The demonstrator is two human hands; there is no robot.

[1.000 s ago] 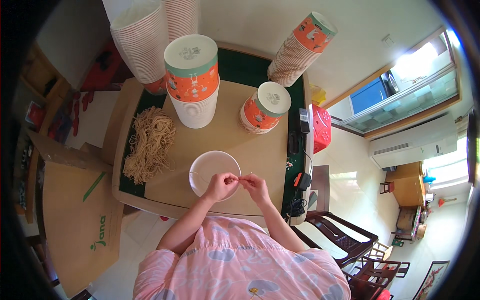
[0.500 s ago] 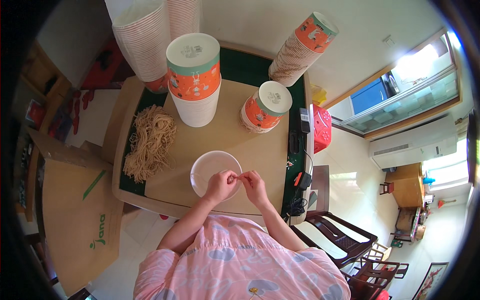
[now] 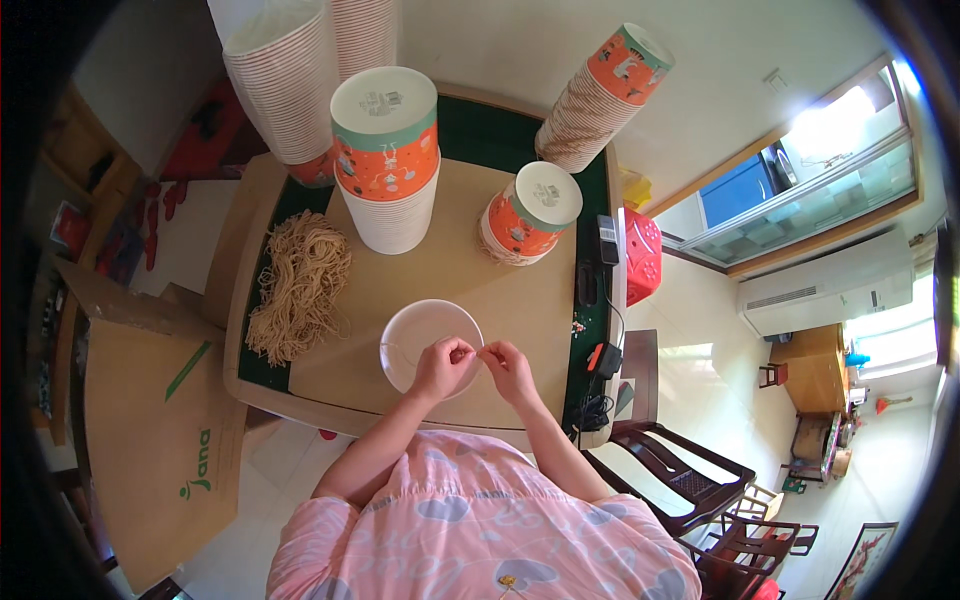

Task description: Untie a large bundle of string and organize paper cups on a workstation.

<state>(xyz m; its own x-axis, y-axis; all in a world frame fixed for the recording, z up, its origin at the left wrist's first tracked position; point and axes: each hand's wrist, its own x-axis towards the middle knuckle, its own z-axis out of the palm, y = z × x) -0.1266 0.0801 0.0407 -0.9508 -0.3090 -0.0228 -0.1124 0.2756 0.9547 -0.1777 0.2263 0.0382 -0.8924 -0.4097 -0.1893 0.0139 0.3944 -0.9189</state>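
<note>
Lower left of the frame: a large brown cardboard box (image 3: 150,450), standing beside a green-topped desk (image 3: 500,128) with a pale rounded edge. Along the left side of that desk, left of centre in the frame, a loose, tangled heap of beige twine (image 3: 300,288). Upper left, a tall stack of nested white paper tubs (image 3: 285,85), with another partly cut off behind. Just right, upside down, a thick stack of orange, green and white printed paper tubs (image 3: 386,170), on a flat tan sheet (image 3: 535,340) over the desk.

At the frame's centre, on the same sheet, a round white bowl (image 3: 405,330), with a thin beige strand (image 3: 391,346) at its left rim. Over the bowl's right half, the left hand (image 3: 442,368), fingers curled and fingertips pinched; just beside it, near the bowl's right rim, the right hand (image 3: 509,372), thumb and forefinger pinched too. Both seemingly on the strand, though too fine to make out for certain.

Right of centre, a short inverted stack of orange-and-green tubs (image 3: 530,215); upper right of centre, a taller, tilted-looking one (image 3: 605,98). Farther right, beside the desk, a red plastic stool (image 3: 642,255).
</note>
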